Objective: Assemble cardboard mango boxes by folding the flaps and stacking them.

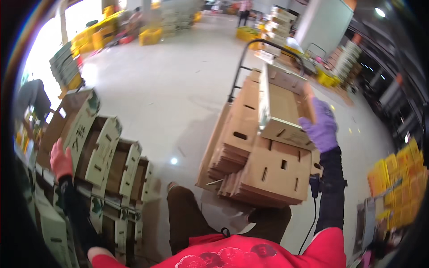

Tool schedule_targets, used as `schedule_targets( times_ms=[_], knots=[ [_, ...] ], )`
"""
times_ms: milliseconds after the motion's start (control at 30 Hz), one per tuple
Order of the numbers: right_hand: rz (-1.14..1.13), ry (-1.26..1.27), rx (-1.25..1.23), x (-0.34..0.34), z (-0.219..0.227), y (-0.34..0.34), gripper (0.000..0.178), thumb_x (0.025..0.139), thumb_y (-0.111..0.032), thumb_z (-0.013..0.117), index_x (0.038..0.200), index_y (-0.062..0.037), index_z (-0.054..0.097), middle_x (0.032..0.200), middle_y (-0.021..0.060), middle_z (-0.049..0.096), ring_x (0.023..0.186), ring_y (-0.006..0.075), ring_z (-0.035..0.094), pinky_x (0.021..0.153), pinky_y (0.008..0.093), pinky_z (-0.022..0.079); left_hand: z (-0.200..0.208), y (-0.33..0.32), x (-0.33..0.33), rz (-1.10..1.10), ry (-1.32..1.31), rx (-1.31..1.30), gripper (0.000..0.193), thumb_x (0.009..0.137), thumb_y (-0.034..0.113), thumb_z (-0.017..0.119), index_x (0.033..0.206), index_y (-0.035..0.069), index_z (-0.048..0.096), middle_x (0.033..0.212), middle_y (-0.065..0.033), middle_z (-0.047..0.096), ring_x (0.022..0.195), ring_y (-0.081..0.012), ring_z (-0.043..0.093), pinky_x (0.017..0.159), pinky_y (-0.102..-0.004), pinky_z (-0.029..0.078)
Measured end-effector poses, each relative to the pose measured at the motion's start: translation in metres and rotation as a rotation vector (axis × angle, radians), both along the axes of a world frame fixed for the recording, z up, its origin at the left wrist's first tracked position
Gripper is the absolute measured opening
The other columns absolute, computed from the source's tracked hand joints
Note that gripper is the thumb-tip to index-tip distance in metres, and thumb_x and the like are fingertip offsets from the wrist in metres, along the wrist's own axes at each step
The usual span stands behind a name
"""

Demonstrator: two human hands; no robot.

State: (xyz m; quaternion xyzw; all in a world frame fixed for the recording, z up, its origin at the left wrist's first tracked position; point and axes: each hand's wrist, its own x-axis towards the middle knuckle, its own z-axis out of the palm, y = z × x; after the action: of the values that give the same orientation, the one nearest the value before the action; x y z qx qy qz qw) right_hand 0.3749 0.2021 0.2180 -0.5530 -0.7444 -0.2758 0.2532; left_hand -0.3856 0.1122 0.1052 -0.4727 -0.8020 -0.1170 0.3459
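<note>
A half-formed brown corrugated cardboard box [286,107] is grasped at its right edge by the right hand [322,126], which is gloved in purple; the grip is closed on the flap, apparently so that the box can be lifted clear. It is held above a stack of flat brown cardboard blanks [263,169] loaded on a black-handled trolley [250,53], right of centre on the pale concrete floor [170,89]. The left hand [61,160], in a red glove, is laid on the nearest of a row of upright assembled cartons with green print [107,152] at the left, seemingly to steady it; whether its grip is clenched cannot be told. The trolley's bed is hidden by the stack, and far pallets are blurred.
</note>
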Motion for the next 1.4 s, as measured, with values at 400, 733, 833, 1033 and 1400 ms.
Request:
schedule_targets(
  times_ms=[400, 733, 833, 1033, 1400],
  knots=[
    [-0.263, -0.028, -0.437, 0.065, -0.087, 0.025, 0.036, 0.069, -0.036, 0.071, 0.093, -0.0102, 0.061, 0.095, 0.0100, 0.062, 0.093, 0.0254, 0.059, 0.084, 0.0399, 0.042, 0.025, 0.081, 0.353, -0.958, 0.109, -0.004, 0.051, 0.074, 0.028, 0.067, 0.122, 0.014, 0.055, 0.123, -0.0036, 0.054, 0.116, -0.0221, 0.048, 0.100, -0.0384, 0.036],
    [0.433, -0.162, -0.138, -0.036, -0.070, -0.071, 0.032, 0.066, -0.031, 0.071, 0.084, -0.0099, 0.054, 0.080, 0.0072, 0.050, 0.083, 0.0265, 0.051, 0.085, 0.0456, 0.040, 0.055, 0.056, 0.500, -1.197, 0.032, -0.782, 0.033, 0.077, 0.046, 0.059, 0.085, 0.014, 0.057, 0.064, -0.0036, 0.060, 0.072, -0.0230, 0.063, 0.100, -0.0551, 0.026],
    [0.481, -0.196, 0.096, -0.060, -0.061, -0.054, 0.034, 0.071, -0.030, 0.069, 0.095, -0.0095, 0.056, 0.092, 0.0098, 0.053, 0.097, 0.0294, 0.053, 0.096, 0.0488, 0.035, 0.061, 0.060, 0.458, -1.119, 0.108, -0.553, 0.023, 0.080, 0.037, 0.056, 0.079, 0.014, 0.054, 0.059, -0.0034, 0.056, 0.066, -0.0242, 0.061, 0.099, -0.0538, 0.028],
    [0.478, -0.007, 0.224, -0.078, -0.047, -0.030, 0.038, 0.086, -0.031, 0.059, 0.116, -0.0084, 0.053, 0.116, 0.0133, 0.052, 0.113, 0.0355, 0.046, 0.098, 0.0478, 0.036, 0.110, 0.050, 0.289, -0.524, 0.393, -0.099, 0.023, 0.075, 0.038, 0.058, 0.078, 0.015, 0.055, 0.065, -0.0023, 0.060, 0.072, -0.0209, 0.061, 0.095, -0.0436, 0.032],
    [0.014, 0.019, 0.092, 0.062, -0.084, -0.009, 0.047, 0.077, -0.010, 0.062, 0.123, -0.0078, 0.051, 0.127, 0.0120, 0.049, 0.122, 0.0310, 0.041, 0.103, 0.0412, 0.033, 0.118, 0.012, 0.081, 0.077, -0.123, -0.026, 0.049, 0.068, 0.054, 0.063, 0.095, 0.014, 0.065, 0.092, -0.0123, 0.066, 0.088, -0.0300, 0.063, 0.077, -0.0415, 0.049]
  ],
)
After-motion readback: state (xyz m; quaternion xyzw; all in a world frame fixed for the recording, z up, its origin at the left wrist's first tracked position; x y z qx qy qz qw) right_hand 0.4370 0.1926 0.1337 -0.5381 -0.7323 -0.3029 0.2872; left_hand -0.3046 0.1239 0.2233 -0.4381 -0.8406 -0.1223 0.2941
